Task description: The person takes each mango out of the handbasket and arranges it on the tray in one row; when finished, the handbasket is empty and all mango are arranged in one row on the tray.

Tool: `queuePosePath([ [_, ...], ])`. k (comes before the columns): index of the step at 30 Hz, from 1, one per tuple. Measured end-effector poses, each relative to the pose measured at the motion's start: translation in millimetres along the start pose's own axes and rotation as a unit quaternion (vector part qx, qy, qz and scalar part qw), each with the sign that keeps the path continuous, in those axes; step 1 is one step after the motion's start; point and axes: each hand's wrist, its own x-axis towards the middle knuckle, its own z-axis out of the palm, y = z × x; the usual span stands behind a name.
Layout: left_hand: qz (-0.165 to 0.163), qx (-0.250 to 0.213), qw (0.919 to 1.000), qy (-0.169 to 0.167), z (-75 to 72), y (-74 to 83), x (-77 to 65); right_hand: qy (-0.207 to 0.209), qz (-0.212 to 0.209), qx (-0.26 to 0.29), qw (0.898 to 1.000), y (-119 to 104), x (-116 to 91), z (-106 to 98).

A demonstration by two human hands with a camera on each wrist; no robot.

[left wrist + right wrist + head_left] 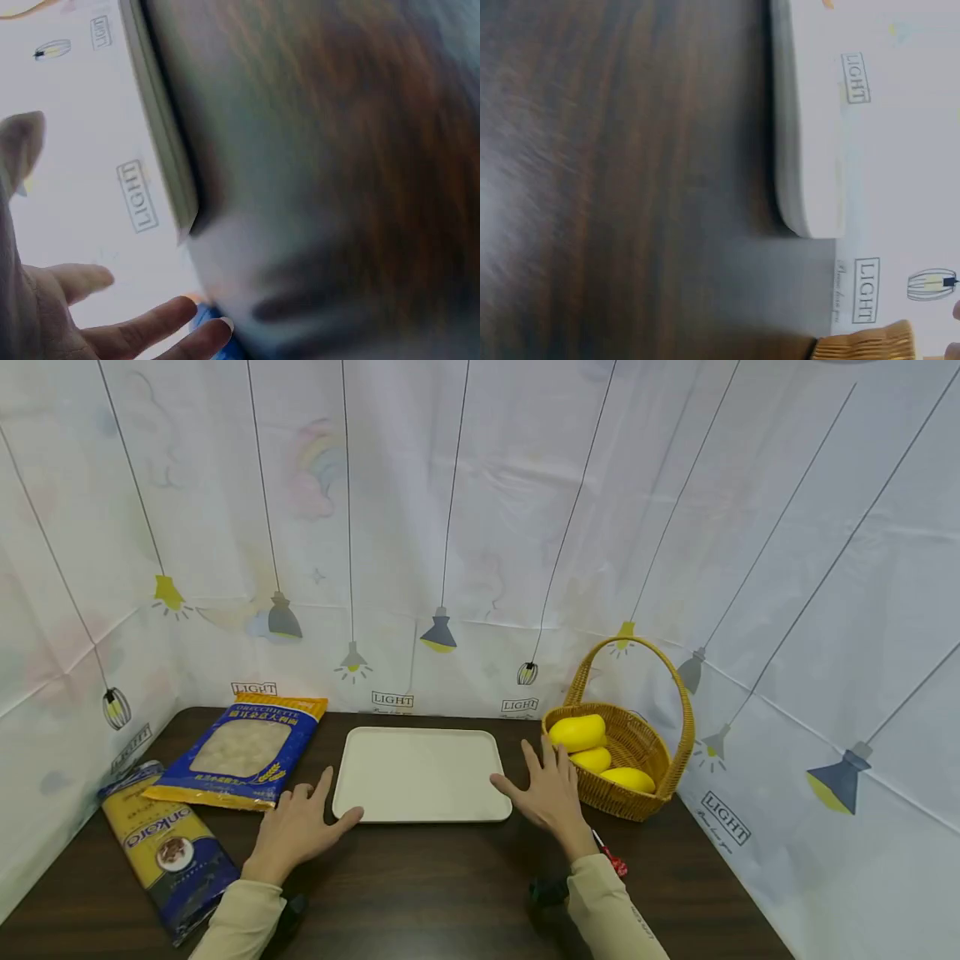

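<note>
A cream rectangular tray (423, 777) lies flat on the dark wooden table, and its edge also shows in both wrist views. Near its left front corner is my left hand (300, 827), fingers spread, holding nothing; the same hand (127, 322) appears at the lower left of the left wrist view. My right hand (551, 793) hovers between the tray's right side and a wicker basket (637, 739), its fingers spread and nothing in them. Yellow mango-like fruits (577, 733) sit inside the basket, which has a tall arched handle.
A blue and yellow pasta bag (243, 752) lies at the back left. In front of it is a gold and blue packet (168, 852). A small red-and-white item (617, 865) lies beside my right forearm. White curtains (480, 527) printed with lamps stand behind the table (420, 893).
</note>
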Motion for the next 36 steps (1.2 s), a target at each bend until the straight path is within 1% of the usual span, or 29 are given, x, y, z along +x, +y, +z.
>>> queuePosePath([
  [5,-0.003,-0.024,0.9994,-0.026,8.4,1.5,5.5,0.026,0.014,0.012,0.999,12,12,-13],
  [8,-0.003,-0.032,0.999,-0.03,13.2,2.5,8.4,0.035,0.026,0.007,0.999,26,22,-20],
  [10,-0.001,-0.038,0.9987,-0.033,16.6,3.3,10.2,0.033,0.036,0.003,0.999,37,29,-25],
  [13,-0.003,-0.054,0.9976,-0.043,21.3,3.8,13.0,0.022,0.05,-0.011,0.998,54,41,-30],
  [18,-0.025,-0.086,0.9942,-0.06,26.4,2.2,17.9,-0.01,0.076,-0.02,0.997,78,58,-37],
  [23,-0.043,-0.089,0.9928,-0.068,30.7,0.9,20.3,-0.037,0.088,-0.027,0.995,98,71,-36],
  [26,-0.053,-0.091,0.9921,-0.068,32.3,0.9,21.2,-0.047,0.086,-0.024,0.995,104,76,-35],
  [32,-0.061,-0.101,0.9908,-0.067,35.7,-1.5,23.4,-0.081,0.079,-0.02,0.993,107,85,-33],
  [36,-0.067,-0.105,0.9899,-0.069,37.4,-0.4,24.5,-0.091,0.081,-0.02,0.992,109,91,-31],
])
